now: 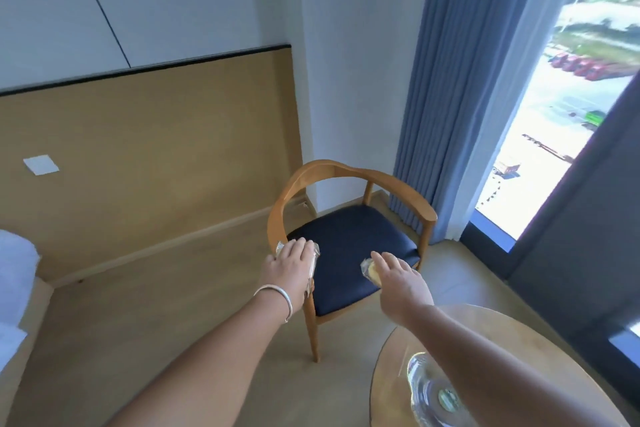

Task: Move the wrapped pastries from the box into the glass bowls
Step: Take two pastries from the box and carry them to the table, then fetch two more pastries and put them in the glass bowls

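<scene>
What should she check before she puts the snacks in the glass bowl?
1. Left hand holds a wrapped pastry: ok.
2. Right hand holds a second wrapped pastry: ok.
3. Glass bowl stands on the round table: ok.
4. Hands are over the bowl: not ok, they are out over the chair.
5. Room left in the bowl: cannot tell, the right arm hides much of it.
6. Box within reach: cannot tell, it is out of view.
</scene>
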`<action>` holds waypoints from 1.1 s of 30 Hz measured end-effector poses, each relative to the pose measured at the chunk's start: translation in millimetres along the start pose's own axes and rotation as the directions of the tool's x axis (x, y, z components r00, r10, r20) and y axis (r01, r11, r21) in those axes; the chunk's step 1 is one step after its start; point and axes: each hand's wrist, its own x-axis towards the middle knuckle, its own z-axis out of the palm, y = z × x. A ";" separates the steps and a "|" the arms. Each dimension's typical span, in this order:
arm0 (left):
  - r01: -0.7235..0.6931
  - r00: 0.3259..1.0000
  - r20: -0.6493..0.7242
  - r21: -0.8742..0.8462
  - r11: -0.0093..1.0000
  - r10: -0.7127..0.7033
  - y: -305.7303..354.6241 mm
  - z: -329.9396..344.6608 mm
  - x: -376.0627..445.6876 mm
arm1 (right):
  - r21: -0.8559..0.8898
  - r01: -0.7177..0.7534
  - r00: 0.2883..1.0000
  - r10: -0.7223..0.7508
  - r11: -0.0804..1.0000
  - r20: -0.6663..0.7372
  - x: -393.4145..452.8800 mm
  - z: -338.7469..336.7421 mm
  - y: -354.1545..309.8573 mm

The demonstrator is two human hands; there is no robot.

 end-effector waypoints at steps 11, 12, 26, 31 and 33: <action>-0.519 0.855 0.006 0.016 0.855 0.519 153.1 1.0 95.7 | 0.020 -0.499 0.867 0.499 0.867 -0.005 -70.0 -11.5 135.7; -0.559 0.829 0.005 0.007 0.829 0.559 165.1 2.9 100.9 | 0.017 -0.536 0.844 0.536 0.844 0.004 -75.7 -11.0 139.5; -0.875 0.463 0.113 -0.099 0.474 0.879 253.8 40.4 144.6 | 0.022 -0.849 0.528 0.849 0.528 -0.001 -136.8 -7.7 136.2; -0.919 0.337 0.223 -0.132 0.370 0.915 272.8 78.2 127.9 | 0.061 -0.876 0.483 0.871 0.479 0.087 -153.7 28.7 125.5; -0.933 0.285 0.289 -0.133 0.333 0.914 278.1 99.1 116.2 | 0.078 -0.861 0.509 0.851 0.503 0.132 -159.1 47.3 122.3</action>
